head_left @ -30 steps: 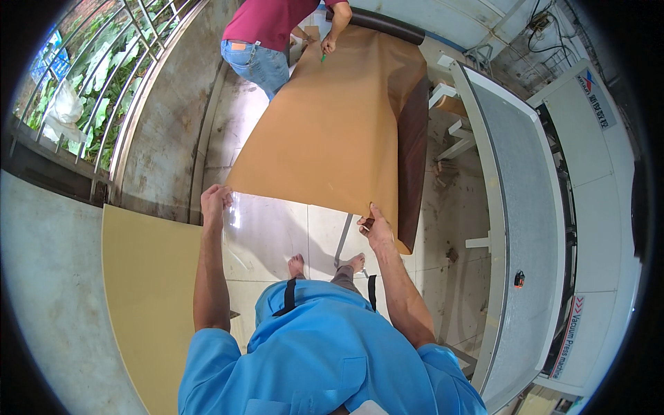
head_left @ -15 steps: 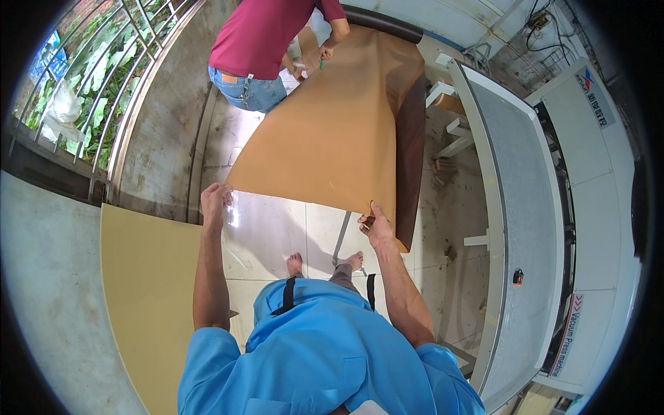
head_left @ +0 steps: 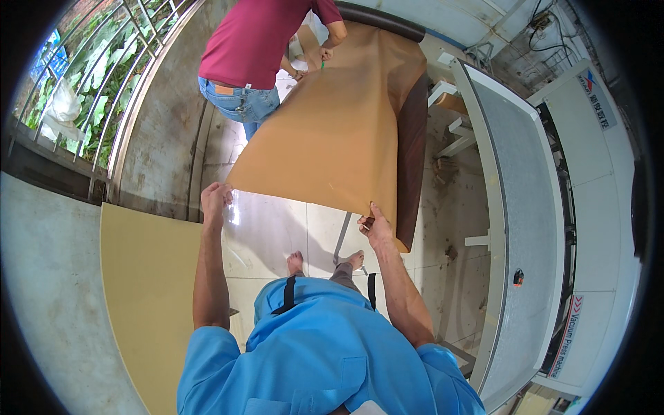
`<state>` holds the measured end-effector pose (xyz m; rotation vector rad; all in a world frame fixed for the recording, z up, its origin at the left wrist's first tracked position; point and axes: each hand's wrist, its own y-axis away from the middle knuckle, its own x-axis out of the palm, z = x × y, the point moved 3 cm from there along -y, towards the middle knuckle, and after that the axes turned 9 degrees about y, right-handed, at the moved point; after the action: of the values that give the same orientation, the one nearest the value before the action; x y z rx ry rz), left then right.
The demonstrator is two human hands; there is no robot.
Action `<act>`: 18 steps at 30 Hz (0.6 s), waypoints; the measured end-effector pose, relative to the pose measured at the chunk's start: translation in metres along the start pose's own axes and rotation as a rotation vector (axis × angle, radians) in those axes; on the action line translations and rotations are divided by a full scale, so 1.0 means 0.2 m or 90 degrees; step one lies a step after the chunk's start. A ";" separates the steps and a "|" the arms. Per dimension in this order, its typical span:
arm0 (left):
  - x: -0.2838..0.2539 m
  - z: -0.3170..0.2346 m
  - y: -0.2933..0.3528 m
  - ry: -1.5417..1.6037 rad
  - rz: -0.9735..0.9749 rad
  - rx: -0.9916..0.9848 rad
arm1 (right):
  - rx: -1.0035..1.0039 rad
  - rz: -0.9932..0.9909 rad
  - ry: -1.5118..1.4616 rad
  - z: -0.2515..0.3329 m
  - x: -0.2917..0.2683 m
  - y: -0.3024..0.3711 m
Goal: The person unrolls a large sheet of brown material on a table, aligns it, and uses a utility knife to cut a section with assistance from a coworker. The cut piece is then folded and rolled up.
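A wide tan sheet (head_left: 311, 145) stretches from my hands toward the far end, with a dark brown underside (head_left: 411, 166) showing along its right side. My left hand (head_left: 216, 196) pinches its near left corner. Farther right, my right hand (head_left: 375, 225) grips the near edge between thumb and fingers. Between the two hands the edge runs fairly straight above the floor. At the far left of the sheet a co-worker (head_left: 252, 48) in a dark red shirt bends over its edge, one hand on a small green tool (head_left: 323, 65) whose kind I cannot make out.
Behind the sheet lies a dark roll (head_left: 384, 22). A long white-framed table (head_left: 494, 228) stands on the right, a small orange-and-black object (head_left: 519, 277) on it, beside a large white machine (head_left: 598, 207). To my left a pale yellow board (head_left: 149, 297) leans near the wall and barred window (head_left: 104, 76).
The co-worker has shifted a little to the left and risen slightly, their hands still at the sheet's far edge. My hands and the near edge have hardly moved.
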<state>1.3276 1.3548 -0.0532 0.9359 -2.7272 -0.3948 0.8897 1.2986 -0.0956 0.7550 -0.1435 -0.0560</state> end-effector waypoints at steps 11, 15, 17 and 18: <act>-0.01 -0.01 -0.01 0.003 -0.007 -0.002 | 0.008 -0.006 0.015 -0.01 0.02 -0.01; -0.03 -0.02 -0.04 0.006 0.010 0.033 | 0.017 -0.010 0.015 -0.01 0.04 0.00; -0.04 -0.03 -0.05 -0.002 0.017 0.029 | 0.020 -0.010 0.015 0.00 0.05 0.00; -0.04 -0.03 -0.05 -0.001 0.017 0.038 | 0.022 -0.011 0.013 0.00 0.05 0.00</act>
<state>1.3414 1.3508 -0.0522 0.9128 -2.7644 -0.3119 0.9003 1.2983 -0.0947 0.7903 -0.1190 -0.0617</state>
